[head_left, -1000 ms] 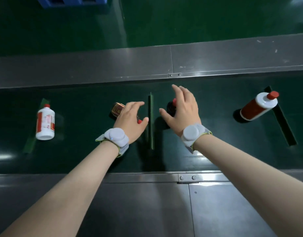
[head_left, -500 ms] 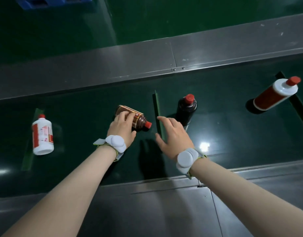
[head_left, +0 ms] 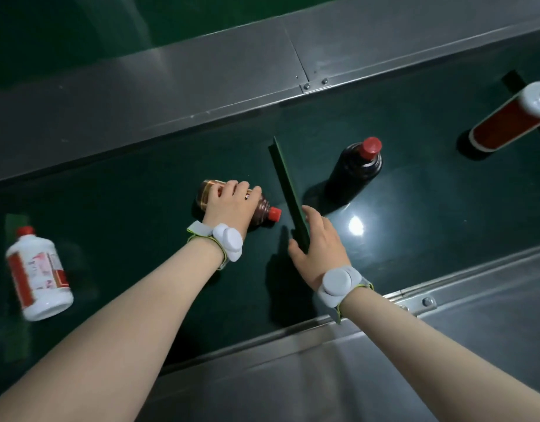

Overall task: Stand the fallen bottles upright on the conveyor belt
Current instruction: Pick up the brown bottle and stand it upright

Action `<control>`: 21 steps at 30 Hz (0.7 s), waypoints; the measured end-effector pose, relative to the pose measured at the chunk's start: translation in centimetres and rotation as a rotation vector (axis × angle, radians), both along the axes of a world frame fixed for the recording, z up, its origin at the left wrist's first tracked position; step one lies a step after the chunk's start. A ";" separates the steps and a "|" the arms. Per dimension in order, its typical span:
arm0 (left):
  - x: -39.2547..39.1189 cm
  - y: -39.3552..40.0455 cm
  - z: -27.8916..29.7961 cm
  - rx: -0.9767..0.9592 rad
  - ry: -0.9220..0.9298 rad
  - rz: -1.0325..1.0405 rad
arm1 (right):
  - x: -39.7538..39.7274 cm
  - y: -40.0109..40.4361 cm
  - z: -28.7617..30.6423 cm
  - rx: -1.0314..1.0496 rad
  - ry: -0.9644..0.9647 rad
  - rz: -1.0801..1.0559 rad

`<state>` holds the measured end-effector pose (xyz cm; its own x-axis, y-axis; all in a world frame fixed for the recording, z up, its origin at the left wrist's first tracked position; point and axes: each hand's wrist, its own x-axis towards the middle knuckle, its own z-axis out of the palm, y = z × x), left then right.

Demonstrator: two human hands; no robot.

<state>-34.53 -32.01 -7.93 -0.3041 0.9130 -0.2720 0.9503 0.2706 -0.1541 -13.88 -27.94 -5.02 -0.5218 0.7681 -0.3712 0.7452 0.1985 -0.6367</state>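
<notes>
Hands [head_left: 232, 205] on brown bottle [head_left: 259, 208] (lying down), belt [head_left: 141, 223]

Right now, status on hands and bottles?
Left hand gripping fallen brown bottle. Right hand empty, at belt cleat. Dark bottle upright. White bottle still down.

Dim scene, lit from overhead

A bright glare spot sits on the glossy conveyor belt [head_left: 356, 225]; the dark bottle [head_left: 355, 170] and both arms cast soft shadows. The white bottle [head_left: 37, 275] looks blurred, and straight rails bend toward the edges.
</notes>
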 end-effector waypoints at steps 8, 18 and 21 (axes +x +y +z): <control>-2.1 -3.8 4.4 0.532 -0.599 0.567 | -5.2 0.5 1.6 0.001 0.132 0.027; -0.5 -7.0 3.5 0.638 -0.876 0.730 | -9.5 -1.4 0.5 -0.053 0.143 0.184; -0.6 -7.1 3.1 0.653 -0.881 0.720 | -9.1 -1.9 -0.6 -0.061 0.107 0.154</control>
